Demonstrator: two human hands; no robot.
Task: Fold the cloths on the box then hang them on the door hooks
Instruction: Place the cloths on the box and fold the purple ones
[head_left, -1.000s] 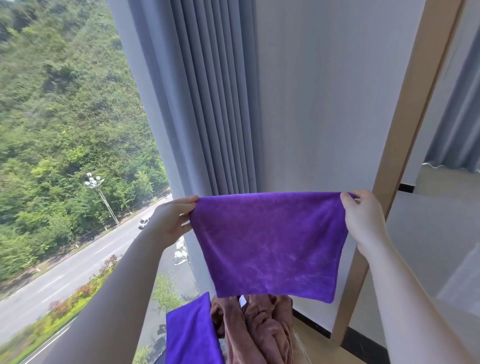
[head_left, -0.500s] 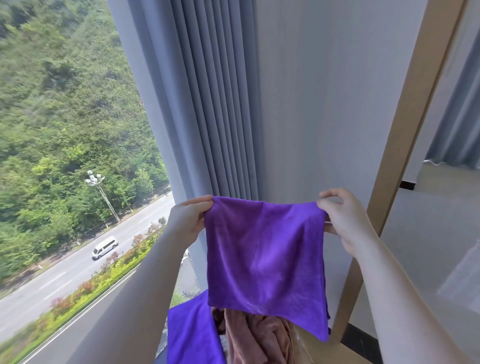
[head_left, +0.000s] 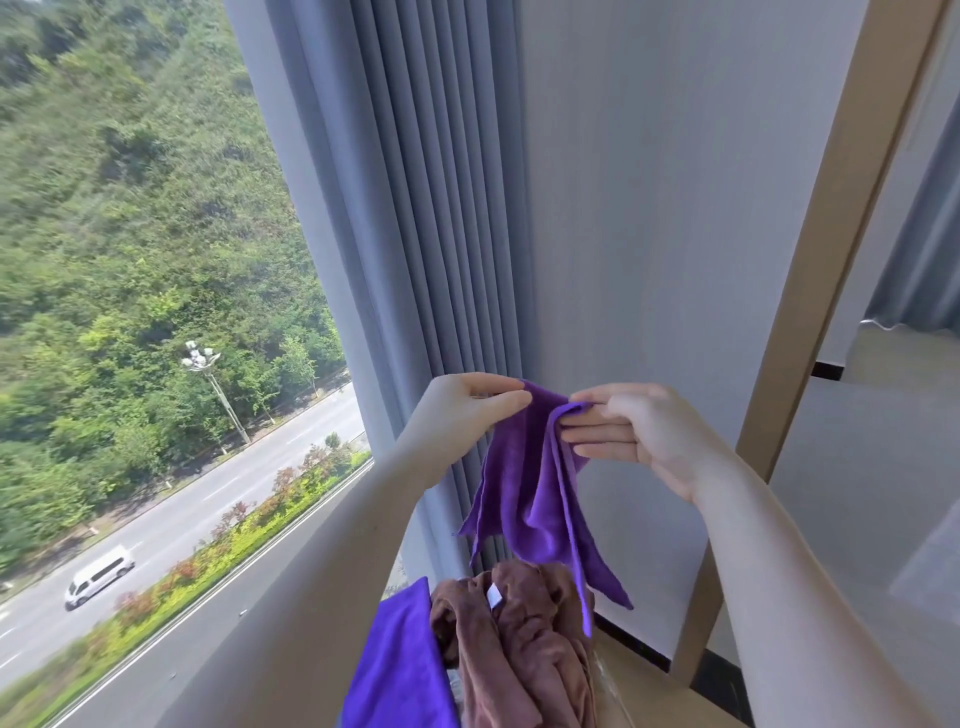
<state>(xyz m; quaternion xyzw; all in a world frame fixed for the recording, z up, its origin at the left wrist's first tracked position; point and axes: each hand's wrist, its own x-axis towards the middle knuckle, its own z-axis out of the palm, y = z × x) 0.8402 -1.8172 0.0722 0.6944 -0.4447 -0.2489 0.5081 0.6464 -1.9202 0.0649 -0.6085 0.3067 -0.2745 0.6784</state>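
Observation:
I hold a purple cloth (head_left: 535, 499) up in the air in front of the grey wall. My left hand (head_left: 462, 410) pinches one top corner and my right hand (head_left: 634, 431) pinches the other, the two corners nearly touching. The cloth hangs doubled in half with its lower corners pointing down. Below it lie a second purple cloth (head_left: 400, 670), flat, and a crumpled brown cloth (head_left: 519, 644) with a white tag. What they rest on is mostly hidden. No door hooks are in view.
A grey curtain (head_left: 415, 234) hangs beside a large window (head_left: 145, 312) on the left. A wooden door frame (head_left: 810, 312) runs up on the right, with an opening into another room behind it. Wooden floor (head_left: 654, 691) shows at the bottom right.
My hands have come together from wide apart, bringing the cloth's two top corners to meet. The cloth went from spread flat to hanging folded in half.

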